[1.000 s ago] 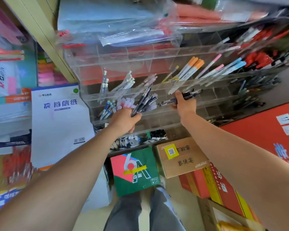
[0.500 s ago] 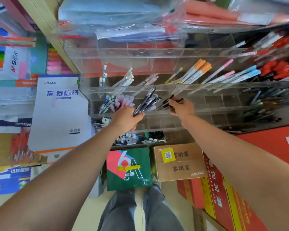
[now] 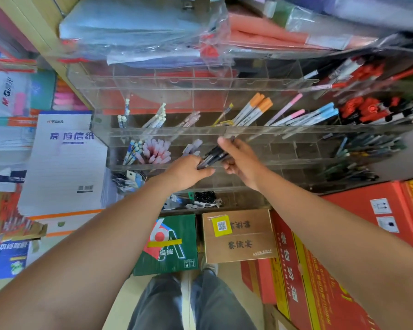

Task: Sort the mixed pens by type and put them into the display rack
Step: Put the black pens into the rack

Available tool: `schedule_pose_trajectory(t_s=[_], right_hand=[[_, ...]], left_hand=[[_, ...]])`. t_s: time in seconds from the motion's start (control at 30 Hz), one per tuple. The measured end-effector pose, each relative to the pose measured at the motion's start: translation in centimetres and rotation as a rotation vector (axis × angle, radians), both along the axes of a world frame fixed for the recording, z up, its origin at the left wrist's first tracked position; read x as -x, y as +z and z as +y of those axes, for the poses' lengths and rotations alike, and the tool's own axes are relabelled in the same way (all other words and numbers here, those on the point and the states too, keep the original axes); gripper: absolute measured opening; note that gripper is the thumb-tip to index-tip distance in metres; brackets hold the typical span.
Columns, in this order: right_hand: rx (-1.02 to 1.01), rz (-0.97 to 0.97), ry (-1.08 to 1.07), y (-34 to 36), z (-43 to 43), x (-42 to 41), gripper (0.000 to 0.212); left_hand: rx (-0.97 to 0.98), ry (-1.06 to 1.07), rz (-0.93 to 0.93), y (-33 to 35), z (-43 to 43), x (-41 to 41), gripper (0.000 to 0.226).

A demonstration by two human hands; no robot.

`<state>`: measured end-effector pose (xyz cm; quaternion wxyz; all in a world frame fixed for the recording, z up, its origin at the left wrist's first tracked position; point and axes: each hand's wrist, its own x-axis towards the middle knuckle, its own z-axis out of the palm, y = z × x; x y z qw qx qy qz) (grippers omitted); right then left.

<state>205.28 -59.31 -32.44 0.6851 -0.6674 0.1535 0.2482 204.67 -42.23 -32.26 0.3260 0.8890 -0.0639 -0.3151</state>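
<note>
A clear acrylic display rack (image 3: 167, 133) with tiered compartments stands in front of me. Its slots hold orange-capped pens (image 3: 258, 108), pink pens (image 3: 289, 110), light blue pens (image 3: 320, 114), red-capped pens (image 3: 365, 109) and pink-capped pens (image 3: 155, 152). My left hand (image 3: 185, 171) is closed on the lower end of a bunch of black pens (image 3: 212, 156) in front of the rack's middle tier. My right hand (image 3: 242, 159) meets the bunch from the right, index finger over the pens' upper ends and thumb below them.
Plastic-wrapped folders (image 3: 141, 32) overhang the rack. A white writing pad (image 3: 65, 163) leans at the left. Below are a green box (image 3: 169, 244), a brown carton (image 3: 239, 236) and red cartons (image 3: 343, 258). My legs stand on the floor beneath.
My right hand came back left from the rack's middle tier to the bunch in my left hand. The left hand stayed about where it was.
</note>
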Motion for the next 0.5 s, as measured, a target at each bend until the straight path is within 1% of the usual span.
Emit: schedule_pose_trajectory(t_s=[0.07,0.13,0.23,0.37,0.43,0.5], right_hand=[[0.025,0.033,0.004,-0.2,-0.1,-0.2,0.02],[0.06,0.038,-0.033,-0.3,-0.5,-0.2,0.01],[0.094,-0.013,-0.138,-0.2,-1.6,-0.5,0.009],[0.245,-0.109,-0.333,-0.2,-3.4,-1.9,0.012],[0.262,-0.149,-0.426,-0.5,-3.8,-2.5,0.01],[0.296,-0.19,-0.447,-1.0,-3.4,-2.8,0.009]], left_hand=[[0.002,-0.104,0.018,0.2,-1.2,0.1,0.031],[-0.002,-0.127,0.014,0.0,-1.8,0.0,0.029],[-0.044,-0.092,-0.043,-0.2,-1.9,-0.2,0.023],[-0.242,-0.101,-0.266,-0.4,-1.2,-0.4,0.047],[-0.27,-0.094,-0.293,-0.5,-0.9,-0.4,0.049],[-0.296,-0.083,-0.278,-0.6,-0.7,-0.4,0.051]])
